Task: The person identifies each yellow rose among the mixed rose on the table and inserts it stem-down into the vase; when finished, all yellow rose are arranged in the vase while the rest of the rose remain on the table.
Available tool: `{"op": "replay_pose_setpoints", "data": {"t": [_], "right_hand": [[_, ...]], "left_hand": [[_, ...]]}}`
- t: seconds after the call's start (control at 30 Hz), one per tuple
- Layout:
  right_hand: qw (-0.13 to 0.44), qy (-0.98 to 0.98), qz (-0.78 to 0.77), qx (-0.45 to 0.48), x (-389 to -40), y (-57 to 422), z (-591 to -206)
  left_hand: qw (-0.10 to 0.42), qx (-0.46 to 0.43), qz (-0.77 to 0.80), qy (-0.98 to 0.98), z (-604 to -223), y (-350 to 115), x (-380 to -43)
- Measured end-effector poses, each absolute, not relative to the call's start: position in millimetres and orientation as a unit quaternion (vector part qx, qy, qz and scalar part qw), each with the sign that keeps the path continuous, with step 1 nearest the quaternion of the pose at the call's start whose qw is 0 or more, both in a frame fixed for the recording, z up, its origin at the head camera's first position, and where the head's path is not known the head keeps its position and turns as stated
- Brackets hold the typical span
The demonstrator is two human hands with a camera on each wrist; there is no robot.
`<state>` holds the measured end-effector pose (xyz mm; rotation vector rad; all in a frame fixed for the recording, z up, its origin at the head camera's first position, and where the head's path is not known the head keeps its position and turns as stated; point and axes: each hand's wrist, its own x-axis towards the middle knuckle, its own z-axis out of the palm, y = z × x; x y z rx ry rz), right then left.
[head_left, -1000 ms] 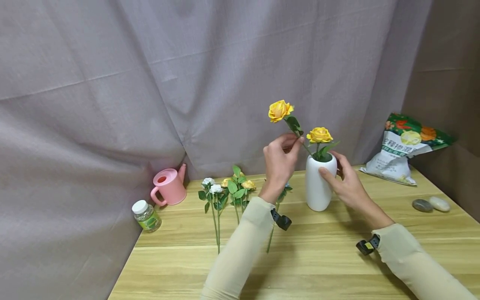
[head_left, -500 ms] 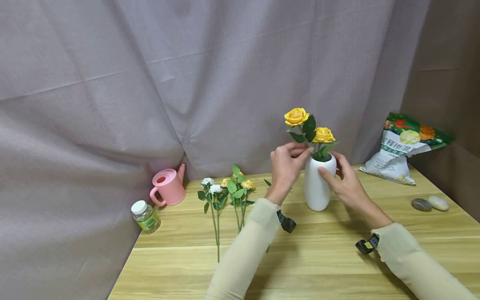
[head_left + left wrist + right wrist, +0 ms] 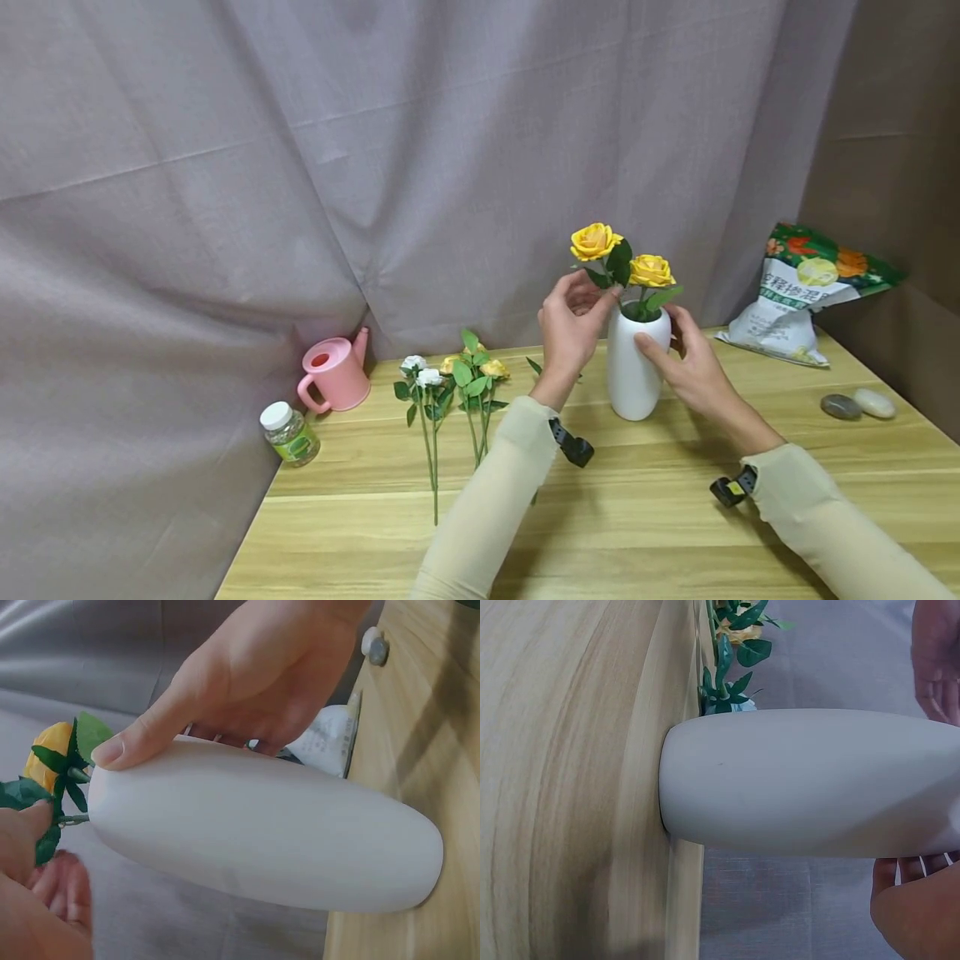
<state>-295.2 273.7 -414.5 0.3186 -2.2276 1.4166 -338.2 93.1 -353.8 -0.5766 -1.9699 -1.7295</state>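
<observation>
On my head camera, the yellow rose (image 3: 595, 242) is right of the middle of the frame, and my left hand (image 3: 570, 329) is the near one. That hand seems to pinch the rose low down, under the bloom. From the pinch, the bloom sticks up and the stem (image 3: 74, 820) runs down and right, to the mouth of the white vase (image 3: 636, 379). So the long line of the rose leans left, while the vase stands straight up on the table (image 3: 660, 517). I can't see how deep the stem goes.

My right hand (image 3: 688, 367) holds the vase by its right side, thumb in front, high up near the rim. The other rose (image 3: 651, 271) stands in the vase, just beside on the right, so room on that side is tight.

The back edge of the table is close behind the vase, and the gray cloth (image 3: 480, 167) hangs there. There is much more room above the blooms. Down and left, white flowers (image 3: 429, 377) and small yellow flowers (image 3: 493, 368) lie near my left sleeve (image 3: 491, 492). Plain wood shows between my two arms at the bottom of the frame.
</observation>
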Motion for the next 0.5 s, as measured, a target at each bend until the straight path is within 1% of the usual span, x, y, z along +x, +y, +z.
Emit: {"op": "replay_pose_setpoints", "data": {"t": [0.13, 0.23, 0.33, 0.5], "right_hand": [[0.238, -0.814, 0.518, 0.115, -294.6, 273.6, -413.6], [0.236, -0.817, 0.513, 0.113, -294.4, 274.0, -413.5], [0.238, -0.817, 0.512, 0.113, -294.2, 273.8, -413.6], [0.238, -0.812, 0.520, 0.118, -294.4, 273.7, -414.2]], "left_hand": [[0.278, -0.229, -0.618, -0.699, -349.8, 94.4, -338.4], [0.302, -0.239, -0.599, -0.702, -347.4, 95.6, -337.1], [0.307, -0.241, -0.587, -0.710, -347.0, 97.2, -335.6], [0.300, -0.236, -0.579, -0.720, -351.6, 101.0, -335.0]]}}
